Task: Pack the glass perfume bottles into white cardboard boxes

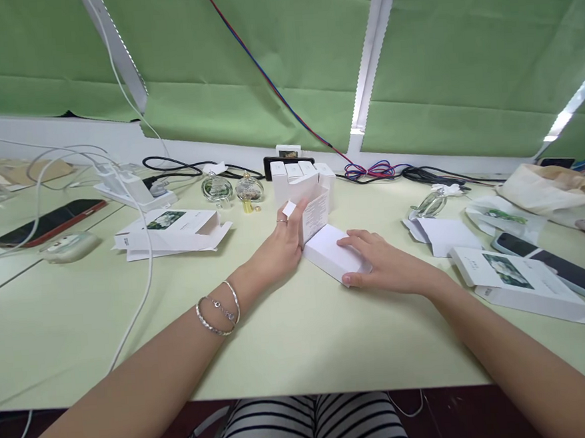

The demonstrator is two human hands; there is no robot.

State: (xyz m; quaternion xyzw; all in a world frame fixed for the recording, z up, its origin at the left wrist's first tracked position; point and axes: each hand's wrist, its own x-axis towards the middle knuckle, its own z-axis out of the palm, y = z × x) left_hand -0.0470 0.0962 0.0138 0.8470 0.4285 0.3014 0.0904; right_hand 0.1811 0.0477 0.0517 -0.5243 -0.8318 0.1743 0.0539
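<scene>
A white cardboard box (331, 253) lies on the pale green table (290, 332), its end flap (315, 214) standing up. My left hand (280, 245), with a ring and two bracelets on the wrist, pinches that flap near its top. Flat on the box body rests my right hand (381, 261), fingers spread over it, pressing it down. Just behind stand several small white boxes (299, 173) in a row.
Two round glass bottles (233, 188) stand at the back, another glass bottle (429, 203) lies at right. Flat printed cartons lie at left (170, 229) and right (514, 275). Phones (49, 222) (559, 267), a power strip (133, 189) and white cables (146, 269) cross the table.
</scene>
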